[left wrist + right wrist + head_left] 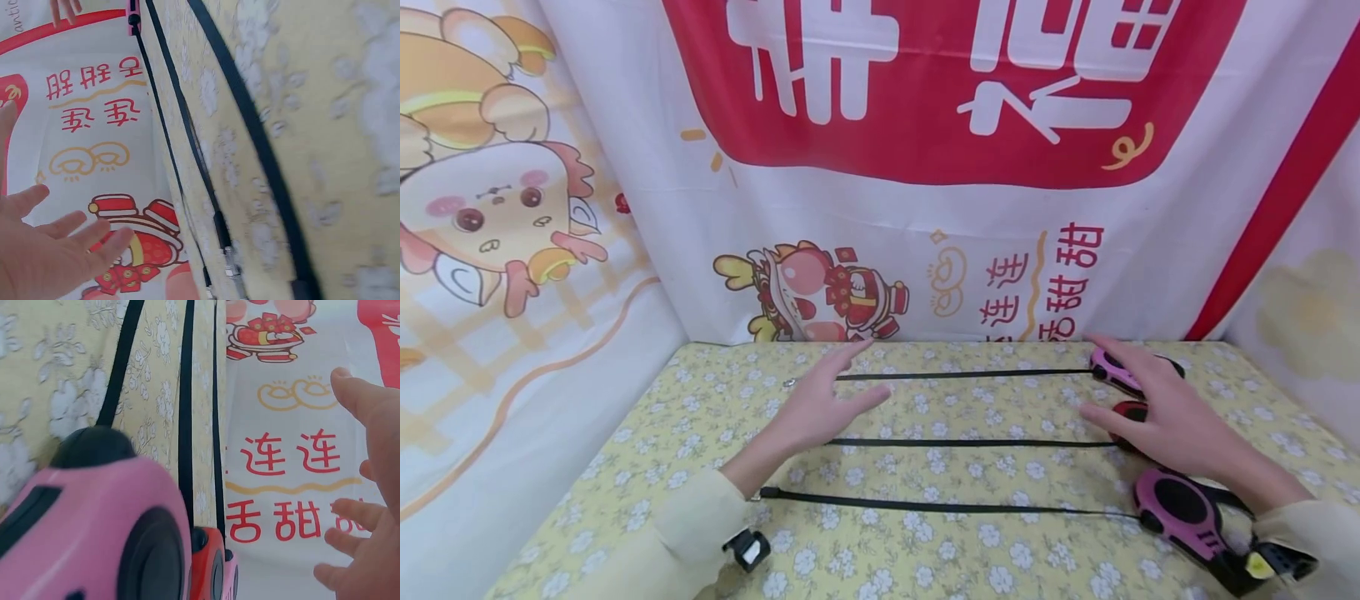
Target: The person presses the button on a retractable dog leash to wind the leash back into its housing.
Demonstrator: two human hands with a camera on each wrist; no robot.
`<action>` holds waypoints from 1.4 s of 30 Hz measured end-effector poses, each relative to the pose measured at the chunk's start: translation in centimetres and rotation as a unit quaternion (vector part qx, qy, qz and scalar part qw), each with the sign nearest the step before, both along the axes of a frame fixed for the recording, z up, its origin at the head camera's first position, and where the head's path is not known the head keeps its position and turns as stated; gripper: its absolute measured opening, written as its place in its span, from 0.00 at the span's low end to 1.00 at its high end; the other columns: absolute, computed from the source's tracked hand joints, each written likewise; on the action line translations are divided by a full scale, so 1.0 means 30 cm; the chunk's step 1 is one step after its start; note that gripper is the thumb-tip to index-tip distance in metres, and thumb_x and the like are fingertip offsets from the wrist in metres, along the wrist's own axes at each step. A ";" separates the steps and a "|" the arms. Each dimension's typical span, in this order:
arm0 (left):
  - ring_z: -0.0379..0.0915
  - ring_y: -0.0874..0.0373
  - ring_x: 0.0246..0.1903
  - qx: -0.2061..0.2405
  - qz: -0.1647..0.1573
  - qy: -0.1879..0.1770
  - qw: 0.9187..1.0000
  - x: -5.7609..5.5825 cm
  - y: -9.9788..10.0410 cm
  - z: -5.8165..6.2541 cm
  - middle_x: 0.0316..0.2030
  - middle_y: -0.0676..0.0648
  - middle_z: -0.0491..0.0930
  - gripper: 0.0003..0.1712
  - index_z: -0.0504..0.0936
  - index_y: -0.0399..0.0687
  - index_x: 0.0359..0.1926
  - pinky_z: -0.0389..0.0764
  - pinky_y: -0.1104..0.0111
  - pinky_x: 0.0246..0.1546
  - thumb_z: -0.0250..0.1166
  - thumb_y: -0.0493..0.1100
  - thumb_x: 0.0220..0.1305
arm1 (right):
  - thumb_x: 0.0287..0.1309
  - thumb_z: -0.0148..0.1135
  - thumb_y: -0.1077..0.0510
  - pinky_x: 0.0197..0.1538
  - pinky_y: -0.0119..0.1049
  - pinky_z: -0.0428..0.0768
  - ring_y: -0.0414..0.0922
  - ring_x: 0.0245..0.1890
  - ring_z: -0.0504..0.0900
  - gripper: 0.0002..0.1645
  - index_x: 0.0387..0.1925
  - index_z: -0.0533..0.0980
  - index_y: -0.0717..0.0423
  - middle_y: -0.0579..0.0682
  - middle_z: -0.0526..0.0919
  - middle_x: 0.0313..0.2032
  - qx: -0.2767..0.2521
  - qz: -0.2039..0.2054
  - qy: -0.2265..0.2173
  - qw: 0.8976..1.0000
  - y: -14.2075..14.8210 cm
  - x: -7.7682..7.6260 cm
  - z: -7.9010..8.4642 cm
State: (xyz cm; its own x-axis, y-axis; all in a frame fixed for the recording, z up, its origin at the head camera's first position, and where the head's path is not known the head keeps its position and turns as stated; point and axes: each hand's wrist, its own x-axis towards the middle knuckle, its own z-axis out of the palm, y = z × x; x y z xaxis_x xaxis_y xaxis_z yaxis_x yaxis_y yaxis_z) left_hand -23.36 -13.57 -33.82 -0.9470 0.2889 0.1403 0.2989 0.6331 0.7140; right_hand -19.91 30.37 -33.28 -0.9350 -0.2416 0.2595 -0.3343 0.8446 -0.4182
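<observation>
Three retractable dog leashes lie in a row at the right of the table: a near pink leash (1180,510), a red leash (206,565) and a far pink leash (1107,367). Their black straps run out leftward, roughly parallel, with metal clips (231,265) at the left ends. Above the strap ends hovers my left hand (820,408), fingers extended and holding nothing. My right hand (1180,425) hangs over the leash handles with fingers spread, apart from them in the right wrist view. It hides much of the red leash in the head view.
A yellow floral cloth (985,554) covers the table. Behind it hangs a white and red printed curtain (880,200), with another printed cloth (497,333) along the left side. Small dark cameras are strapped at both wrists.
</observation>
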 end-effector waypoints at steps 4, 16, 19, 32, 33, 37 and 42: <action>0.63 0.45 0.78 0.047 -0.015 -0.026 0.998 0.024 -0.041 -0.017 0.82 0.57 0.59 0.42 0.59 0.81 0.80 0.72 0.40 0.72 0.66 0.67 0.70 | 0.63 0.73 0.36 0.62 0.83 0.64 0.72 0.76 0.61 0.58 0.85 0.53 0.41 0.65 0.62 0.79 -0.009 -0.013 -0.002 1.000 0.029 0.029 -0.005; 0.71 0.41 0.72 0.154 -0.025 -0.114 0.981 0.112 -0.165 -0.039 0.74 0.49 0.74 0.34 0.72 0.65 0.74 0.82 0.51 0.65 0.72 0.55 0.70 | 0.63 0.76 0.44 0.58 0.47 0.85 0.68 0.64 0.76 0.52 0.81 0.61 0.49 0.65 0.75 0.71 -0.020 -0.037 -0.004 0.999 0.112 0.135 -0.078; 0.75 0.42 0.67 0.148 -0.046 -0.134 0.979 0.130 -0.205 -0.043 0.70 0.44 0.77 0.33 0.75 0.58 0.73 0.83 0.55 0.63 0.72 0.52 0.70 | 0.62 0.77 0.44 0.49 0.36 0.87 0.64 0.60 0.79 0.51 0.79 0.63 0.51 0.64 0.78 0.67 -0.020 -0.046 -0.013 0.999 0.144 0.157 -0.100; 0.78 0.51 0.47 0.106 -0.107 -0.248 0.957 0.149 -0.291 -0.110 0.54 0.41 0.85 0.31 0.82 0.42 0.63 0.83 0.65 0.47 0.80 0.42 0.60 | 0.64 0.75 0.52 0.38 0.26 0.81 0.26 0.36 0.76 0.26 0.54 0.77 0.64 0.52 0.85 0.47 -0.037 -0.083 -0.151 0.984 0.248 0.229 -0.182; 0.78 0.51 0.47 0.105 -0.109 -0.254 0.955 0.148 -0.294 -0.112 0.54 0.42 0.85 0.31 0.82 0.42 0.63 0.83 0.65 0.47 0.80 0.41 0.59 | 0.64 0.76 0.52 0.38 0.27 0.81 0.26 0.35 0.76 0.24 0.52 0.78 0.63 0.51 0.85 0.45 -0.038 -0.083 -0.151 0.984 0.253 0.232 -0.188; 0.77 0.50 0.47 0.092 -0.119 -0.263 0.953 0.146 -0.310 -0.114 0.53 0.43 0.86 0.30 0.83 0.42 0.62 0.81 0.65 0.47 0.80 0.39 0.58 | 0.61 0.78 0.55 0.36 0.28 0.80 0.27 0.35 0.74 0.20 0.48 0.79 0.61 0.50 0.84 0.43 -0.037 -0.078 -0.144 0.986 0.276 0.238 -0.213; 0.79 0.51 0.50 0.067 -0.145 -0.257 0.953 0.145 -0.334 -0.115 0.53 0.45 0.87 0.27 0.85 0.43 0.59 0.80 0.68 0.50 0.80 0.38 0.58 | 0.59 0.79 0.57 0.36 0.28 0.79 0.27 0.34 0.72 0.20 0.47 0.80 0.62 0.51 0.83 0.45 -0.038 -0.083 -0.160 0.983 0.308 0.235 -0.235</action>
